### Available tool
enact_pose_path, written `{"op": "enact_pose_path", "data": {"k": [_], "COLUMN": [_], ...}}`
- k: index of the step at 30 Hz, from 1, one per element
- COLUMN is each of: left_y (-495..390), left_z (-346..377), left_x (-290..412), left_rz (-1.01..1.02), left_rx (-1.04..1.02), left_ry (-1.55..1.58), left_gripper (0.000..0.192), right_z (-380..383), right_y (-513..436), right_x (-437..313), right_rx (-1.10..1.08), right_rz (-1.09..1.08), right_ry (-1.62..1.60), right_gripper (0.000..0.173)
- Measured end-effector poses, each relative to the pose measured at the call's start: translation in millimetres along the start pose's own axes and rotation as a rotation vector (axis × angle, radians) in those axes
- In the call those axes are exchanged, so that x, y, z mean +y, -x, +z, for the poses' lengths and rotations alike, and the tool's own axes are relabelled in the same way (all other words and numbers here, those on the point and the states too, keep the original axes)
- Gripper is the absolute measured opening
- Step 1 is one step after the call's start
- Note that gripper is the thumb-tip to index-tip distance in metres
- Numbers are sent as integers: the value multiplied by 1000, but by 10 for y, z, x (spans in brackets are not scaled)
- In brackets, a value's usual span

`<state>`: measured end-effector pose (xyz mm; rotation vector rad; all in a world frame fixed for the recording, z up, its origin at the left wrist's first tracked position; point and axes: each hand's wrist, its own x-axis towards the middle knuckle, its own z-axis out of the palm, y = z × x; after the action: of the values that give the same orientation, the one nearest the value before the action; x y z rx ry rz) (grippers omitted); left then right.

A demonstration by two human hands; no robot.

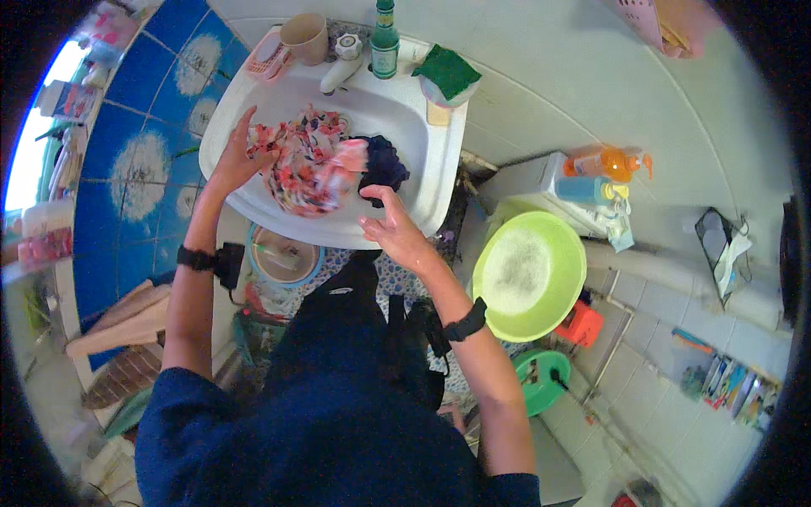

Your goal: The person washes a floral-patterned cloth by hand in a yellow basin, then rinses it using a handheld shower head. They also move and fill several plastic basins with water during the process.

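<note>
A bunched floral cloth (310,158), red and white with dark patches, lies in the white washbasin (218,158). Part of it is blurred. At its left edge is my left hand (244,155), thumb against the fabric and fingers raised; whether it grips the cloth is unclear. My right hand (396,228) is over the basin's front right, holding nothing, thumb and index finger apart. Just beyond its fingertips sits a crumpled dark navy cloth (386,161), right of the floral one. The tap (342,70) stands at the basin's back.
Along the basin's back rim are a pink soap dish (267,58), a beige cup (305,39), a green bottle (384,47) and a green scouring pad (450,71). To the right stand a lime-green washbowl (567,279), an orange pump bottle (595,165) and a blue bottle (580,189).
</note>
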<state>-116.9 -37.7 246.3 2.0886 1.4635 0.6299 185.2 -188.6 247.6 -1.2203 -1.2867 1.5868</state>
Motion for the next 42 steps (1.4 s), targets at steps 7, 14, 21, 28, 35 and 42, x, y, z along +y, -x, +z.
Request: {"op": "enact_pose_path", "data": {"k": [7,14,21,28,35,42], "left_y": [-412,-396,-341,-18,869,848], "left_z": [949,1354,1108,1386,2962,4539], "left_x": [-328,-546,-512,1293,2087,2003], "left_rz": [310,110,223,179,509,-457], "left_rx": [-570,-630,-754,-605,-1040,-1071], "left_ry": [-551,-469,-709,-118,89,471], "left_gripper": [69,75,63,32,39,58], "right_z": [-493,-727,903,1889,944,-566], "right_y": [919,3447,5949,6354,6187,5212], "right_x": [523,2220,3252,3409,3951,4114], "right_rx": [181,1148,1481,1525,1341,1107], "right_rz": [298,523,521,555,742,798], "right_ry": [-386,-250,-784,-1173,-791,-5], "right_gripper": [35,26,29,25,27,41]}}
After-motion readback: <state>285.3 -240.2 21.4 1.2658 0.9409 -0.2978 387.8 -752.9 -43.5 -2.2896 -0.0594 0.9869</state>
